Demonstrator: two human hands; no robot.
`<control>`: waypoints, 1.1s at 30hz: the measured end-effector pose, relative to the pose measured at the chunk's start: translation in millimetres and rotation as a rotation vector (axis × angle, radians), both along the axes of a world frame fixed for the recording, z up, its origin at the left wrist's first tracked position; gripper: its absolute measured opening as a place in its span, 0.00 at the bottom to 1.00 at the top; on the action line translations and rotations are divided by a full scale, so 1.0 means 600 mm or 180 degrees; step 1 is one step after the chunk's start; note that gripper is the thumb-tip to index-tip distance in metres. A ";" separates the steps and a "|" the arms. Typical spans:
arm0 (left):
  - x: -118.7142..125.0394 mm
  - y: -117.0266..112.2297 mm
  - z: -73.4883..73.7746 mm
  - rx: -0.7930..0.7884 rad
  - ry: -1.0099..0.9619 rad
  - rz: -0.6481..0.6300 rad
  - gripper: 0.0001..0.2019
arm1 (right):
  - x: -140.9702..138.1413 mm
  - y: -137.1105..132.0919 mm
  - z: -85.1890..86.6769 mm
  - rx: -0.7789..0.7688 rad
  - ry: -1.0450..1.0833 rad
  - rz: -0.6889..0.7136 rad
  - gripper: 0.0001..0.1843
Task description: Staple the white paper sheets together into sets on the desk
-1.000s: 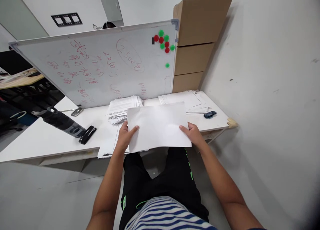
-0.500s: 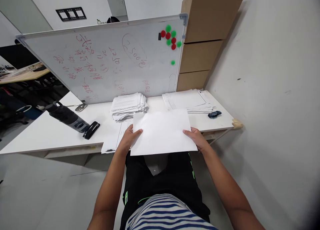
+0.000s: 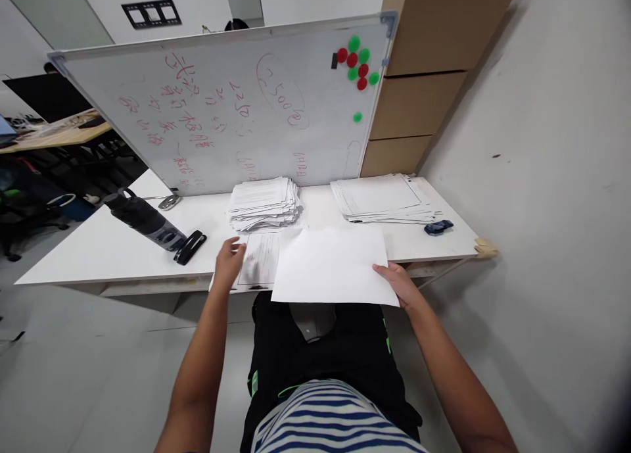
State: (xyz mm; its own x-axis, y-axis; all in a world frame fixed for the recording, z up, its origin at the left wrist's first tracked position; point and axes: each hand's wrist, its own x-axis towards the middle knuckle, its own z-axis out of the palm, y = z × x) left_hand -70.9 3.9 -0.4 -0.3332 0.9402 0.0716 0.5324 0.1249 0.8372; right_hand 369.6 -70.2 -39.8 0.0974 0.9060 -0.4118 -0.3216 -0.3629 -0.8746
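A blank white sheet of paper (image 3: 332,265) is held level over the desk's front edge; whether it is one sheet or several I cannot tell. My right hand (image 3: 400,283) pinches its right edge, thumb on top. My left hand (image 3: 229,261) is off the sheet, fingers apart and slightly curled, above the left part of a printed sheet (image 3: 261,259) lying at the desk edge. The white sheet covers the right side of that printed page. Behind them sits a thick stack of printed papers (image 3: 265,203). A second, looser pile of papers (image 3: 379,200) lies to its right.
A black stapler (image 3: 190,247) lies beside a dark bottle (image 3: 145,223) on the white desk (image 3: 73,259). A computer mouse (image 3: 169,202) is behind them. At right lies a small dark blue object (image 3: 438,227). A whiteboard (image 3: 221,124) and cardboard boxes (image 3: 419,104) stand at the back.
My left hand has let go of the white sheet's left edge and moved left, uncovering more of the printed page. My right hand still grips the sheet. The view has shifted slightly.
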 end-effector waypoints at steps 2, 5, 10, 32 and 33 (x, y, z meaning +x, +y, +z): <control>-0.056 0.023 -0.002 0.0054 0.0912 0.0366 0.23 | 0.002 -0.010 -0.011 -0.0089 0.0022 -0.0055 0.16; -0.130 0.052 -0.008 -0.0180 0.2016 0.0926 0.25 | 0.005 -0.027 -0.028 -0.0215 0.0137 -0.0165 0.17; -0.209 0.076 -0.037 -0.0772 0.2328 0.1411 0.30 | 0.003 -0.051 -0.045 -0.0353 0.0296 -0.0203 0.18; -0.124 -0.005 -0.025 -0.0032 0.1733 -0.0929 0.24 | -0.086 -0.005 -0.034 -0.0215 0.0351 0.0168 0.16; -0.115 -0.010 -0.025 -0.0003 0.1745 -0.0995 0.23 | -0.085 -0.006 -0.035 -0.0216 0.0357 0.0154 0.16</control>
State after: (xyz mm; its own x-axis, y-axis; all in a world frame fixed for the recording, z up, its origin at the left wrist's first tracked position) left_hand -140.1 -2.1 -15.2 0.0422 0.9873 0.1533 0.8956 -0.1054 0.4322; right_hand 318.8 -73.7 -60.7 0.0043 0.8783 -0.4782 -0.3966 -0.4375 -0.8071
